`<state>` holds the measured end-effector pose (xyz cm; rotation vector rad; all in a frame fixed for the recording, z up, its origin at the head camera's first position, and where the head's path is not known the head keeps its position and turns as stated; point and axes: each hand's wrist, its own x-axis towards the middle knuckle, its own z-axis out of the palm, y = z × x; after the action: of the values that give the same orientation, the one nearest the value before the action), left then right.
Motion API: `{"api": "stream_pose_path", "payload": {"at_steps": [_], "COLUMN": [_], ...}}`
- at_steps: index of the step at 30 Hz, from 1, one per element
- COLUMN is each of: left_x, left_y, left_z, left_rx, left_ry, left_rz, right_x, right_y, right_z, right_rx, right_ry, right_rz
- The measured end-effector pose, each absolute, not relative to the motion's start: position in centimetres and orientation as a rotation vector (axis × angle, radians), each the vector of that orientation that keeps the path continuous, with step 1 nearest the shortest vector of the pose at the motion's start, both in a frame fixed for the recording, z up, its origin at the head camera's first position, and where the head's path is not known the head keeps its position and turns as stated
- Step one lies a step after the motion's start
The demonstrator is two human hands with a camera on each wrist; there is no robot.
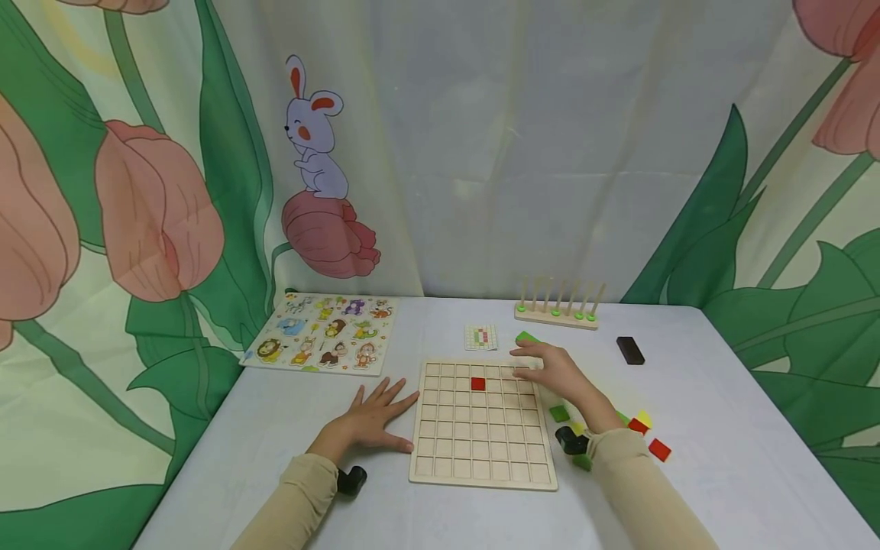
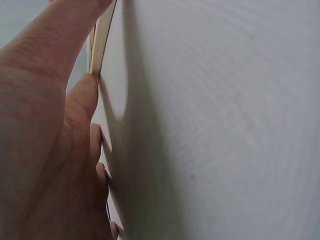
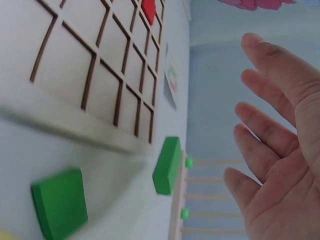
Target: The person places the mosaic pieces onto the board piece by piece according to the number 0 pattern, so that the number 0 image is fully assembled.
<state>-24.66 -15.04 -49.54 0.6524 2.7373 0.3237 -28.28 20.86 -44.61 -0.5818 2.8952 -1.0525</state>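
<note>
A wooden grid board (image 1: pixel 454 431) lies flat on the white table, with one red square tile (image 1: pixel 477 384) in a cell of its upper part. My left hand (image 1: pixel 371 422) rests on the table with fingers spread, thumb and index tip at the board's left edge; the left wrist view shows the fingers beside that edge (image 2: pixel 102 40). Over the board's far right corner hovers my right hand (image 1: pixel 553 374), fingers loosely bent and nothing between them, as the right wrist view shows. Near it are a green tile (image 3: pixel 167 165) behind the corner and another green tile (image 3: pixel 60 202) beside the board.
Red tiles (image 1: pixel 659 449), yellow and green ones lie scattered right of the board, partly behind my right forearm. Farther back are a small pattern card (image 1: pixel 480 338), a peg stand (image 1: pixel 557 315) with green beads, and a black block (image 1: pixel 630 351). An animal picture board (image 1: pixel 319 332) lies back left.
</note>
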Motion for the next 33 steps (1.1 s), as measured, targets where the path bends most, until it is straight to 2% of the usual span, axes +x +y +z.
{"api": "stream_pose_path", "payload": {"at_steps": [21,33], "left_x": [-24.6,-24.6], "left_y": [-15.3,-15.1], "left_z": [-49.5,-49.4], "left_rx": [0.699,0.648], "left_ry": [2.733,2.734], "left_rz": [0.371,0.347], "right_x": [-25.5,-24.4], "right_y": [28.7,31.6], "right_z": [-42.3,-42.4], "right_rx": [-0.33,-0.198], "right_ry": [3.034,3.033], "right_rz": [-0.945,-0.908]}}
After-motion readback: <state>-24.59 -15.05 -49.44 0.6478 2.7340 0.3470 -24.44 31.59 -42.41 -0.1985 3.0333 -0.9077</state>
